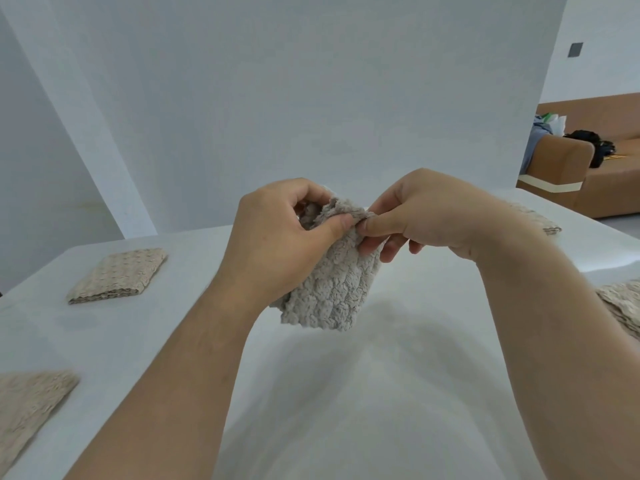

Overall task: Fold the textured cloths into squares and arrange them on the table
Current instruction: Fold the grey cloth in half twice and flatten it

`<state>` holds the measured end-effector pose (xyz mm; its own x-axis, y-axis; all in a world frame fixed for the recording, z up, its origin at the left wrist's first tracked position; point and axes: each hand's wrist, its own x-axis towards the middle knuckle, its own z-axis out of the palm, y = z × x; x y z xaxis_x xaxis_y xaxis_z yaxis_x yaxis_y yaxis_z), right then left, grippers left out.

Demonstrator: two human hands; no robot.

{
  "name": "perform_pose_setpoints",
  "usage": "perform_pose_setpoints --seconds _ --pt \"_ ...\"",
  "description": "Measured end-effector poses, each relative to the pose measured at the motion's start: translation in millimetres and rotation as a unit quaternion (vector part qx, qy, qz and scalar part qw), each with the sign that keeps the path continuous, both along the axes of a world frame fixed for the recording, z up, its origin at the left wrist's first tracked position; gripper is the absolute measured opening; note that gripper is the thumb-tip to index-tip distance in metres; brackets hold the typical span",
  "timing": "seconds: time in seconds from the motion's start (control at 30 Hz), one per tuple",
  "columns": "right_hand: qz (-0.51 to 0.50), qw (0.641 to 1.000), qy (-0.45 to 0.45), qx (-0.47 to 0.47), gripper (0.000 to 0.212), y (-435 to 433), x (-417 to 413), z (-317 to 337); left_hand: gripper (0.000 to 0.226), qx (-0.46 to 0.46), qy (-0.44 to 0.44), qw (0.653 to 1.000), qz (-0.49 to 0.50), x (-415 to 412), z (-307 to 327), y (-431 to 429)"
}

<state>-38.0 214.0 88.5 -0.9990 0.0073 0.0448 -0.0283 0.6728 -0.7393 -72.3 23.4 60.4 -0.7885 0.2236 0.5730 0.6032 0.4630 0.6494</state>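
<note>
White table [381, 393] w/ a plain white backdrop panel [311, 98] standing at its far edge fills most of what we see.

Above the table's middle, lifted clear of the top, hangs the grey textured cloth [332, 292]. It is fluffy and bumpy, w/ the top edge bunched up and the bottom edge dangling free.

Our left hand [277, 237] grips the cloth's top-left part, thumb pressed vs. curled fingers w/ fabric between them. Our right hand [440, 213] pinches the top edge just beside it, btwn thumb tip & forefinger. Its other fingers curl loosely below, at the cloth's right side; can't tell if they touch it. The two thumbs nearly meet.

Farther out on the table:
- Far left: a folded beige cloth [117, 275], approx. square, lying flat.
- Bottom-left corner: a second beige cloth [31, 407], cut off by the frame edge.
- Right, behind our right wrist: a bit of another beige cloth [543, 223], mostly hidden.
- Right frame edge: a beige cloth pile [623, 306], partly covered by our forearm.

Beyond the table at right are a brown sofa [568, 161] w/ a black bag [588, 143] on it, and a grey wall plate [576, 49] higher up.
</note>
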Motion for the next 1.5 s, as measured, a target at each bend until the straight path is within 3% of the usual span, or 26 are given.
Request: perform_pose_setpoints --seconds 0.43,0.67,0.73,0.83,0.9,1.07,1.13,1.3,1.5 --pt "0.017 1.0 0.005 -0.001 0.019 4 -5 -4 0.014 0.016 0.003 1.0 -0.01 -6 -2 1" --pt "0.026 0.994 -0.05 0.097 0.039 13 -11 -12 0.028 0.087 -0.035 0.996 -0.009 -14 3 -8" --pt "0.034 0.992 -0.05 0.108 0.035 14 -11 -14 0.028 0.108 -0.043 0.993 -0.003 -17 3 -11" --pt "0.099 0.984 -0.05 0.137 0.022 14 -5 -12 0.027 0.12 -0.047 0.991 0.022 -24 2 -17" --pt "0.153 0.975 -0.051 0.15 0.03 12 1 -8 0.027 0.129 -0.056 0.989 0.033 -30 0 -21" --pt "0.241 0.967 0.009 0.08 0.023 3 10 1 0.027 0.171 -0.123 0.977 0.005 -44 -7 -28" --pt "0.224 0.971 0.032 0.074 0.035 3 9 1 0.027 0.183 -0.143 0.973 -0.007 -47 -9 -28" --pt "0.07 0.984 0.122 0.106 0.062 2 -4 -6 0.024 0.23 -0.181 0.956 -0.02 -55 -12 -30" --pt "0.014 0.99 0.133 0.049 0.04 4 -12 -10 0.019 0.22 -0.171 0.96 0.002 -59 -17 -28"
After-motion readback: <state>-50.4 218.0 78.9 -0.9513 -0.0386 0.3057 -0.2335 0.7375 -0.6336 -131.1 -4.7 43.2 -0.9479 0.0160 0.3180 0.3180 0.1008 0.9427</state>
